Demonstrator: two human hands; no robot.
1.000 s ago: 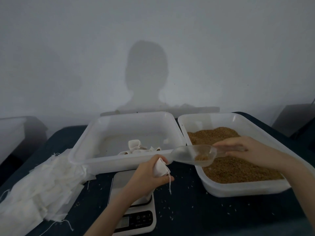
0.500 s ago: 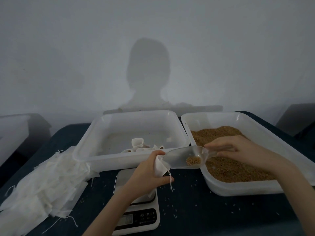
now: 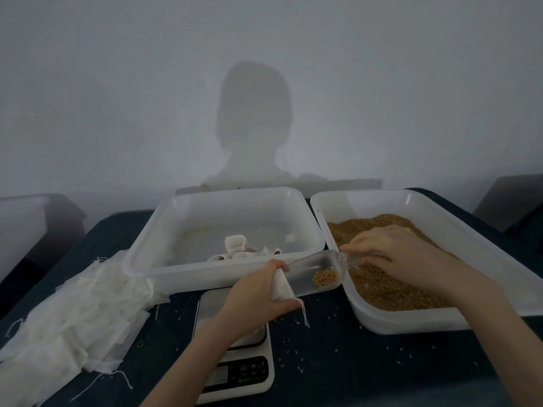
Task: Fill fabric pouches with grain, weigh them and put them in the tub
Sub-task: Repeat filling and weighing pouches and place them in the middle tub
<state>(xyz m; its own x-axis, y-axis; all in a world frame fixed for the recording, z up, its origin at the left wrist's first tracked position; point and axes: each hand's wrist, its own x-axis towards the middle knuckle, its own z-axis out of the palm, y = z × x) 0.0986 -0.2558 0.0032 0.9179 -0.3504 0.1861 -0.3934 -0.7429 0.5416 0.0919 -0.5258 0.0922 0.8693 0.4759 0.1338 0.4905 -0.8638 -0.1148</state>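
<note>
The left grip (image 3: 258, 292) pinches a fabric pouch (image 3: 280, 286) while, at its three o'clock, the right grip (image 3: 393, 254) holds a clear scoop (image 3: 314, 274) of grain (image 3: 324, 278).

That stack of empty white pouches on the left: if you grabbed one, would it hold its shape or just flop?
Probably flop: the empty pouches lie crumpled and draped over each other, with loose strings trailing. They look thin, so likely very light and apt to slide off the heap. The pouch gripped by the left hand also creases, which suggests soft cloth.

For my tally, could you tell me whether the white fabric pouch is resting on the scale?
No, the left hand holds the white fabric pouch above the scale.
</note>
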